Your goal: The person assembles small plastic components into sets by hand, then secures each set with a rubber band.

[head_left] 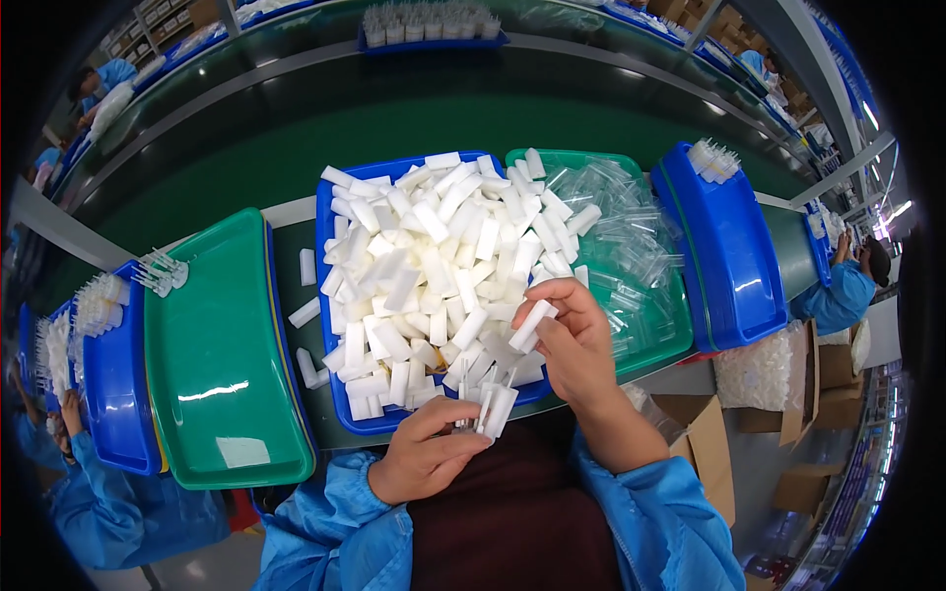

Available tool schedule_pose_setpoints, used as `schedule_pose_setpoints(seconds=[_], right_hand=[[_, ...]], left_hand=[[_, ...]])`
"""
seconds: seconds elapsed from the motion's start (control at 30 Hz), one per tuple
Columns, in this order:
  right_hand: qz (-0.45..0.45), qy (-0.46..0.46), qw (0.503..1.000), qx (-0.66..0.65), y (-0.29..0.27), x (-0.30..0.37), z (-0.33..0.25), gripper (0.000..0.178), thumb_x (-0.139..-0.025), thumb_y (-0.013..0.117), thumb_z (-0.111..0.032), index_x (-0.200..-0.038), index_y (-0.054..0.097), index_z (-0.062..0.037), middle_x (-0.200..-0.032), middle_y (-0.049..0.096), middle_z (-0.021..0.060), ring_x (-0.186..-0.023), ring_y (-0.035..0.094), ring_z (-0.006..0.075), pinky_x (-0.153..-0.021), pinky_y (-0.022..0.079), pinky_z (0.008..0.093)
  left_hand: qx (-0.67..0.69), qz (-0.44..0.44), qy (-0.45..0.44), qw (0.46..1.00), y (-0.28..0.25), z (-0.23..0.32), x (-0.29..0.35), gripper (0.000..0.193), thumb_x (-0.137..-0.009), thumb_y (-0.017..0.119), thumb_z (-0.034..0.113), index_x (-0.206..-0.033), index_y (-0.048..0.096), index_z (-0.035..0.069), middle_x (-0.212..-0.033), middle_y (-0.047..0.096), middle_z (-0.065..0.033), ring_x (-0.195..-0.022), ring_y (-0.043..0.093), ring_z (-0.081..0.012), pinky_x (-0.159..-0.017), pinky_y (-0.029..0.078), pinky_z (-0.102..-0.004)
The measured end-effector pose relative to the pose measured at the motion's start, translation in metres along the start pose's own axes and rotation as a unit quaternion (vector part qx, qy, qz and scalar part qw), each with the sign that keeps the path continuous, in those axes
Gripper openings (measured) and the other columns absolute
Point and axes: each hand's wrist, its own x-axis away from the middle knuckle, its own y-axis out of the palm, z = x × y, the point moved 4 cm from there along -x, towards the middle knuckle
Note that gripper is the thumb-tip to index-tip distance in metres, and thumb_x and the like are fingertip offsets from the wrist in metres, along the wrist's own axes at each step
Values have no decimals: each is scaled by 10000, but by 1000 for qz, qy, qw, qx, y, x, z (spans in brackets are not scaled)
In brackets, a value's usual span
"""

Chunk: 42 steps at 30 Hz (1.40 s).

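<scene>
the blue tray heaped with white plastic caps sits straight ahead of the person, close to the body, so either hand reaches the pile without stretching. at the near edge of that tray the left hand is curled shut around a small bundle of white pieces, held upright with thin stems poking up, which seems to keep them lined up and ready together. over the near right corner of the tray the right hand pinches a single white cap between thumb and fingertips, tilted and lifted clear of the heap. just right of the blue tray, touching it, a green tray holds clear plastic tubes, a second stock within the same easy reach. left of the blue tray lies an empty green tray, and a few stray caps rest in the gap between them. beyond the tray runs a dark green conveyor belt. other workers in blue coats sit well off to both sides.
</scene>
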Motion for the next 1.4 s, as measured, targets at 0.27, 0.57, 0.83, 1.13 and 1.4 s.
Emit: schedule_pose_setpoints(seconds=[0.27, 0.57, 0.83, 1.13, 1.4], right_hand=[[-105, -6, 986, 129, 10, 12, -8, 248, -823, 550, 20, -1064, 606, 4, -949, 658, 60, -839, 582, 79, -751, 469, 228], [-137, -12, 967, 217, 8, 15, -11, 211, -791, 585, 27, -990, 656, 17, -903, 665, 79, -825, 605, 107, -758, 480, 241], [-135, -61, 938, 313, 7, 13, -23, 232, -739, 628, -4, -956, 700, -41, -815, 673, 80, -725, 606, 120, -684, 477, 240], [-229, -42, 929, 287, 13, 16, -29, 255, -723, 624, 44, -958, 705, -18, -880, 695, 100, -803, 648, 170, -713, 480, 257], [-323, -40, 917, 231, 14, 22, -29, 176, -757, 693, 13, -928, 717, -25, -906, 704, 100, -832, 657, 188, -736, 484, 281]], left_hand=[[-61, 0, 61, 996, 0, 5, -2, 387, -612, 687, -90, -952, 671, 94, -1086, 585, -150, -761, 593, -298, -622, 484, -337], [-54, -2, 63, 997, 1, 6, 0, 371, -619, 682, -94, -946, 667, 81, -1073, 594, -153, -776, 603, -308, -638, 491, -350], [-40, -10, 55, 998, 2, 3, 1, 341, -649, 672, -84, -950, 663, 73, -1081, 601, -160, -783, 602, -303, -653, 481, -356], [-26, -9, 52, 998, 2, -1, 1, 324, -658, 683, -66, -947, 665, 79, -1048, 603, -147, -777, 586, -290, -633, 466, -332], [130, 27, -81, 988, -3, -5, 6, 264, -726, 662, -99, -960, 629, 20, -1247, 399, -193, -853, 571, -209, -700, 494, -310]])
